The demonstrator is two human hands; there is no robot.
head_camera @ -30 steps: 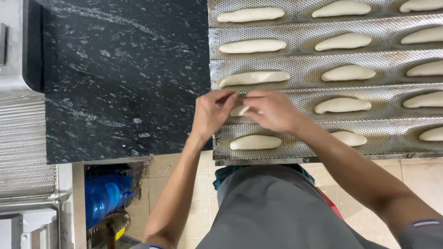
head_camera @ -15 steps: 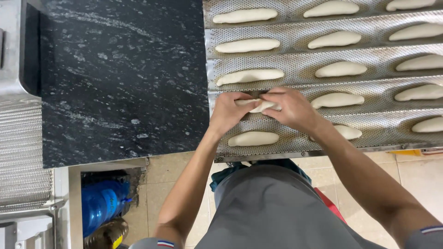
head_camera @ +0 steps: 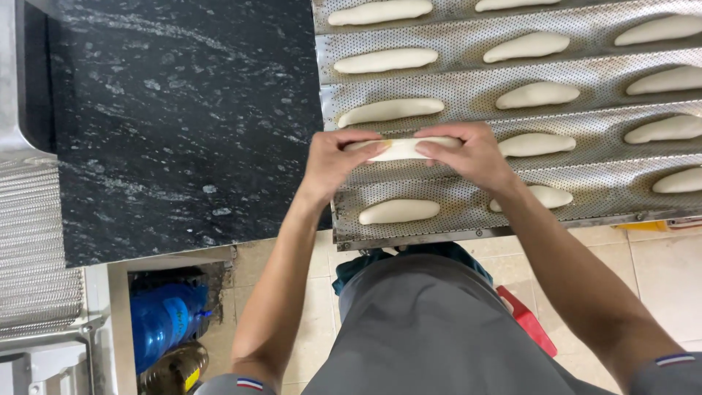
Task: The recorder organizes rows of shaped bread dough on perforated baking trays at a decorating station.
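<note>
Dark speckled stone counter (head_camera: 183,124) fills the left; blue water jug (head_camera: 164,322) on the floor below it. Left hand (head_camera: 333,162) pinches the left end of a long dough piece (head_camera: 402,148), right hand (head_camera: 472,152) pinches its right end, over the perforated baguette tray (head_camera: 468,194). Other shaped dough loaves (head_camera: 398,211) lie in the tray's channels. Red object (head_camera: 528,322) by the leg.

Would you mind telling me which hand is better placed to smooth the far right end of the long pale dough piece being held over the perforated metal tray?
Probably the right hand: it already grips the right end of the long pale dough piece, while the left hand pinches the opposite end, above the perforated metal tray.
</note>
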